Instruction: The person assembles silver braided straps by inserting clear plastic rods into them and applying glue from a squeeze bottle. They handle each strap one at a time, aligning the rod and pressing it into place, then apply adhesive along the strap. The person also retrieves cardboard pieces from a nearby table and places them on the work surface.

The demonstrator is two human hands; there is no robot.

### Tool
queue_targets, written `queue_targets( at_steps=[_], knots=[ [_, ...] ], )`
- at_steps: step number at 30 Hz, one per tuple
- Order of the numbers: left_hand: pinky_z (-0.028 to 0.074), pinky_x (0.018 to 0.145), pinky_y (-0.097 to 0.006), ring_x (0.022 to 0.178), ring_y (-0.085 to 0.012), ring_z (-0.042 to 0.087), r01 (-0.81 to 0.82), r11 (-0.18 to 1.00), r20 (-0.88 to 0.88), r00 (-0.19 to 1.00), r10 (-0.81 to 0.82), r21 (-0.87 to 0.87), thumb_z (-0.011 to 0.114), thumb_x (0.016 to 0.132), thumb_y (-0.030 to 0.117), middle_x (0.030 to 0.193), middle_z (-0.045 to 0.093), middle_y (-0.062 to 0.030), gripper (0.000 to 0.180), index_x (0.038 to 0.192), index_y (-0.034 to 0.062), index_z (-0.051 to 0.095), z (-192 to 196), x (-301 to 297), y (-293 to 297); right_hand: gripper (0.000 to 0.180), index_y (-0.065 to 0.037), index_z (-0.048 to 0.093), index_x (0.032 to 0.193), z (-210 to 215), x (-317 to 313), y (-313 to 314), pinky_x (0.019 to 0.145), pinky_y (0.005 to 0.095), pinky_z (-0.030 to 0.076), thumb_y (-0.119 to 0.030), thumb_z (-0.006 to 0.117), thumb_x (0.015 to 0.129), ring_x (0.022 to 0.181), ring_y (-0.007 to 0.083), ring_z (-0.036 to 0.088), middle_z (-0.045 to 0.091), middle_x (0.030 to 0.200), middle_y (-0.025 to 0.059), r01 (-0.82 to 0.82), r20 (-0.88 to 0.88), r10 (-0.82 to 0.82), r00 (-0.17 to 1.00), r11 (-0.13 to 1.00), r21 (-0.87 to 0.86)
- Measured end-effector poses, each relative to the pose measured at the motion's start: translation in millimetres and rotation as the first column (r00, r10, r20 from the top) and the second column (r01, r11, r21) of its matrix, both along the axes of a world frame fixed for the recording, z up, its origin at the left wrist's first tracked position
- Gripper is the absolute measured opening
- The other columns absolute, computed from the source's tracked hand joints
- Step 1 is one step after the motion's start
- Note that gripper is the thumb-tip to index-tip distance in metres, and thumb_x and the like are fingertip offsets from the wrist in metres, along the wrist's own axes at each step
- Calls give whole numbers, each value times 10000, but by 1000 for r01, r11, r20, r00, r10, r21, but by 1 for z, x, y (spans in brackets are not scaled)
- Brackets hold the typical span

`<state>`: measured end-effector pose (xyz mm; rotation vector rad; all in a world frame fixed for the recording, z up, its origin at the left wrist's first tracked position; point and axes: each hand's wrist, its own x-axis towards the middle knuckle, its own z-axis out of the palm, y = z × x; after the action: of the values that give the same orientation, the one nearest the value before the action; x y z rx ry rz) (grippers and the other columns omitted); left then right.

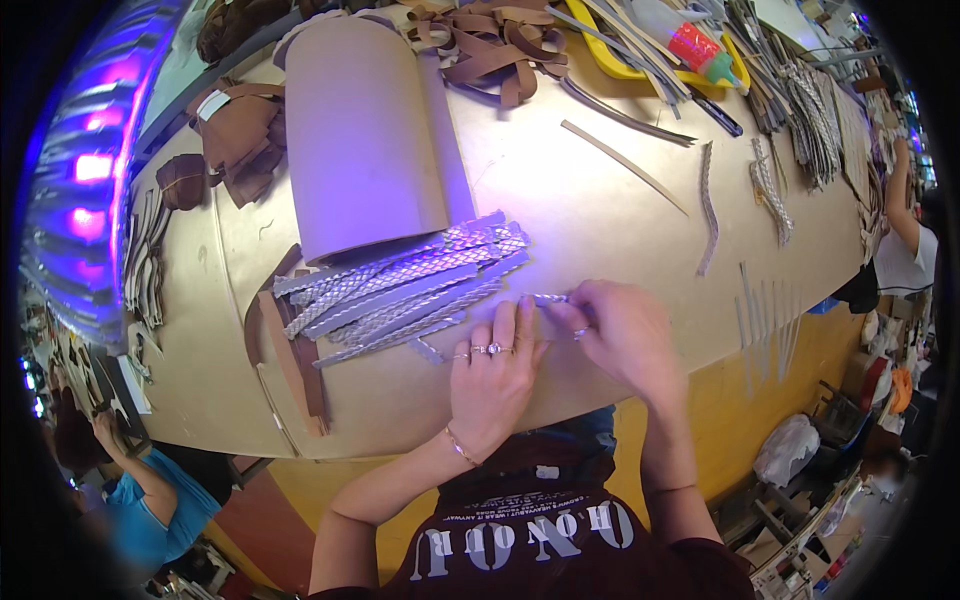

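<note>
Braided strip [548,299] pinched between left hand [492,375] and right hand [618,335], both closed on it (silver, short), near the bench's [600,210] front edge beside strip pile [400,290].

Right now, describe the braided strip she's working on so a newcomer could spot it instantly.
Start at the big tan cardboard sheet lying on the worktable. Just below it is a fanned pile of silvery braided strips. To the right of that pile, one short braided strip is pinched between the left hand and right hand, the only one being held.
</note>
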<state>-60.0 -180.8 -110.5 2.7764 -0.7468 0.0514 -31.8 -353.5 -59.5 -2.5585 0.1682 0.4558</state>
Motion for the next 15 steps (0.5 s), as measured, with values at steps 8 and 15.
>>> queue_targets(
  at_steps=[8,15],
  knots=[
    [451,754,-362,934,-256,569,11,993,70,997,-19,114,700,849,336,1208,558,-108,565,1331,67,573,-2,3,-3,232,-48,717,839,0,-5,-24,604,409,465,-265,655,892,612,331,609,625,656,143,56,22,-58,998,996,70],
    [447,741,-350,925,-241,571,16,990,62,998,-25,139,702,849,330,1200,563,-111,563,1324,56,573,3,5,-5,228,-50,719,834,-3,-4,-23,595,406,465,-261,653,887,599,330,607,622,642,141,98,14,-99,995,992,83]
  ],
)
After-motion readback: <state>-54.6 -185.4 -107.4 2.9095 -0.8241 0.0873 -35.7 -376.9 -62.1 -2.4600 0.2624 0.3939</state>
